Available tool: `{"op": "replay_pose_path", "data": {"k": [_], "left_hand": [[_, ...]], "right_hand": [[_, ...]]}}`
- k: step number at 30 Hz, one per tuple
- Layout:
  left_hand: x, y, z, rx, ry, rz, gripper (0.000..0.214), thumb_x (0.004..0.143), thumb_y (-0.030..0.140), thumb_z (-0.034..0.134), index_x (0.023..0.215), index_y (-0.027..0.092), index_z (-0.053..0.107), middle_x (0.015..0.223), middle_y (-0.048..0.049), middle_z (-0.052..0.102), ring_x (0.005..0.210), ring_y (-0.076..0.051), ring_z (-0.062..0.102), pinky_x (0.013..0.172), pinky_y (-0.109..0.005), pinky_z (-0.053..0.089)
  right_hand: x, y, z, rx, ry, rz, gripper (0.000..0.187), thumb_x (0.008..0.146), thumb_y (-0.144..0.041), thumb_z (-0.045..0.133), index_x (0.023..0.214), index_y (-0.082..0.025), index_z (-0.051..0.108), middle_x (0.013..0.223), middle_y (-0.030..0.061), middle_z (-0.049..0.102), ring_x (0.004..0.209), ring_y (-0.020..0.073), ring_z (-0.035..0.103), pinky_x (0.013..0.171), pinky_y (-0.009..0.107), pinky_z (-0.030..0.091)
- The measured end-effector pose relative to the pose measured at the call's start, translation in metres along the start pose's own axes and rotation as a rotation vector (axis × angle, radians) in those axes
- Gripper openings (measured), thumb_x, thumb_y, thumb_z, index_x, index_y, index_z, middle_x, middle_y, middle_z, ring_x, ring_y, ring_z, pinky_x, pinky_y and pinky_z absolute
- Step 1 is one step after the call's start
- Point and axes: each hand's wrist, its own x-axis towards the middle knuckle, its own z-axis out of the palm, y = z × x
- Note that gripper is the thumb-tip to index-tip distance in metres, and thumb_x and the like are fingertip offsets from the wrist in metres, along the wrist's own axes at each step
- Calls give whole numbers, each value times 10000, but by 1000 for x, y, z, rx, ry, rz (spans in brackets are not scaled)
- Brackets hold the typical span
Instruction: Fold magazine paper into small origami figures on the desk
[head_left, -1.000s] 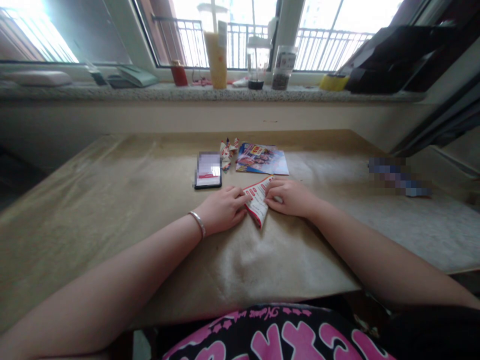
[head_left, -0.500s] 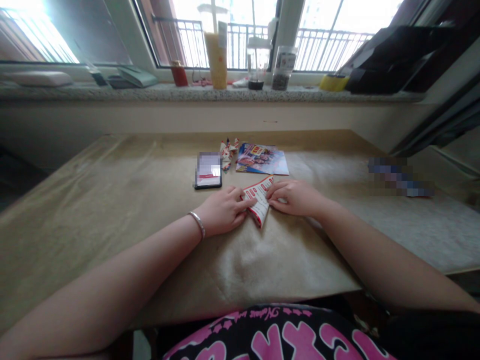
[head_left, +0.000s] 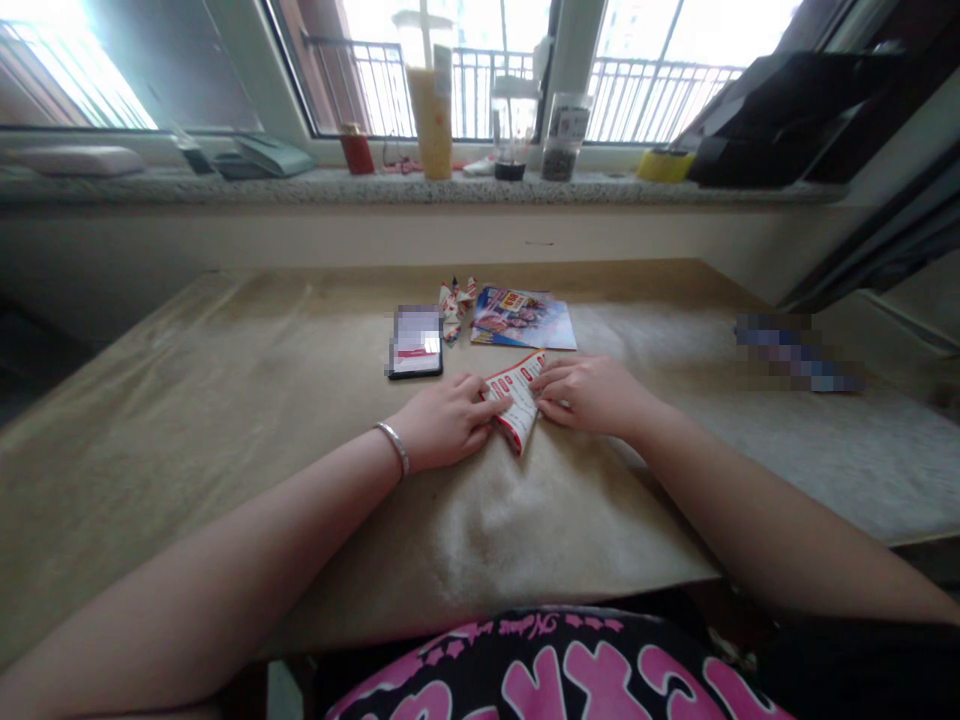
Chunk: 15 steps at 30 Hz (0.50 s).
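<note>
A folded paper [head_left: 517, 405], white with red print and red edges, lies on the table between both hands. It narrows to a point toward me. My left hand [head_left: 450, 420], with a silver bracelet at the wrist, holds its left side, index finger pressed on top and thumb at the lower edge. On the opposite side my right hand [head_left: 581, 393] pinches the paper's right edge between thumb and fingers. A phone [head_left: 416, 342] with a lit screen rests just beyond my left hand. Several printed leaflets [head_left: 521, 318] are stacked behind the paper.
A small folded paper figure [head_left: 456, 303] sits between phone and leaflets. Far right lies a blurred-out flat item [head_left: 795, 355]. The table [head_left: 225, 400] reaches the wall. On the windowsill [head_left: 285, 188] stand a tall yellow cup [head_left: 431, 120], a red bottle [head_left: 357, 150] and clear containers.
My right hand has shifted very slightly over the paper's right edge. The left hand and the paper look nearly the same.
</note>
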Motion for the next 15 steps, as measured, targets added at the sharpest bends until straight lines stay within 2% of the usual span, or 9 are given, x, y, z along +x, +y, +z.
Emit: {"op": "replay_pose_path", "data": {"k": [7,15], "left_hand": [[0,0,-2,-7,0,1,415,920,331,384,1309,220,476,1134,-115,517,1041,-233,481,936,-375,414],[-1,0,0,-12,4,-6,416,919,332,387,1316,234,465,1141,-110,514,1036,-231,479,929,-380,416]], "right_hand": [[1,-4,-1,-99,-34,129,370,910,-333,384,873,-186,721,1035,43,709,970,201,626,800,308,433],[4,-8,0,-148,-96,264,423,931,-355,314,987,-199,703,1157,65,651,1006,212,599,755,299,427]]}}
